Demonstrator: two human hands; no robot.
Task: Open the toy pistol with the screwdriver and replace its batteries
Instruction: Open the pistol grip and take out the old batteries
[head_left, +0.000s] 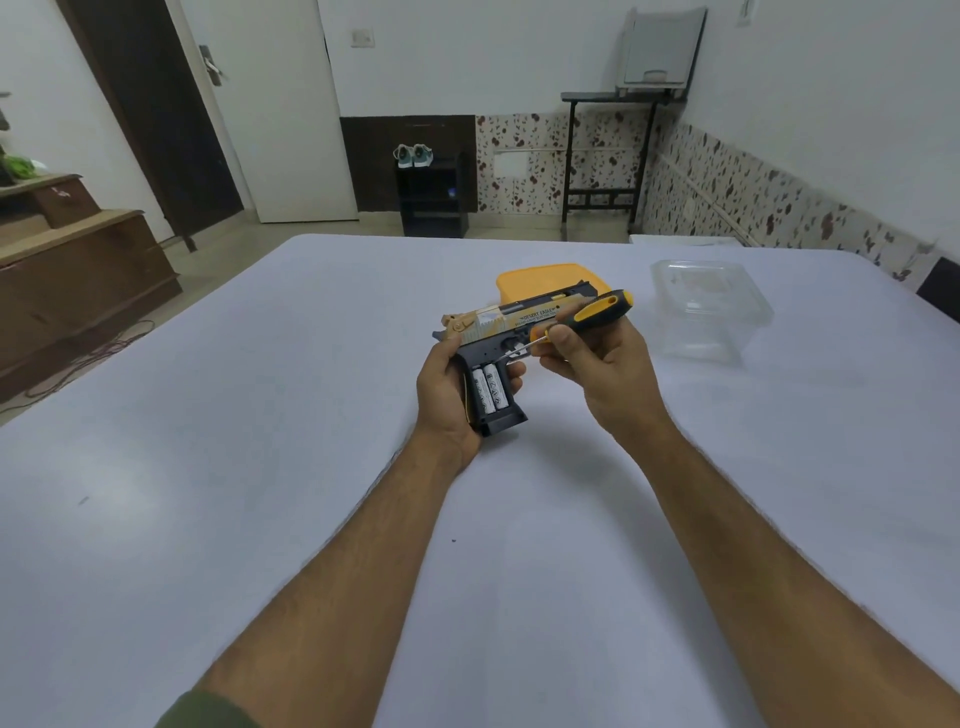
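The toy pistol (511, 325) is tan and black and lies on its side above the white table (260, 467). My left hand (445, 392) grips its handle from the left. The handle's battery bay is uncovered, and two white batteries (489, 389) sit side by side in it. My right hand (592, 364) holds a black and yellow screwdriver (592, 314). Its thin metal tip points down-left and touches the pistol near the trigger, just above the batteries. The battery cover is not seen.
An orange lid (540, 278) lies just behind the pistol. A clear plastic container (709, 306) stands to the right of it. Beyond the table are a black shoe rack (431, 197), a door, a wooden cabinet at the left and a black stand at the back right.
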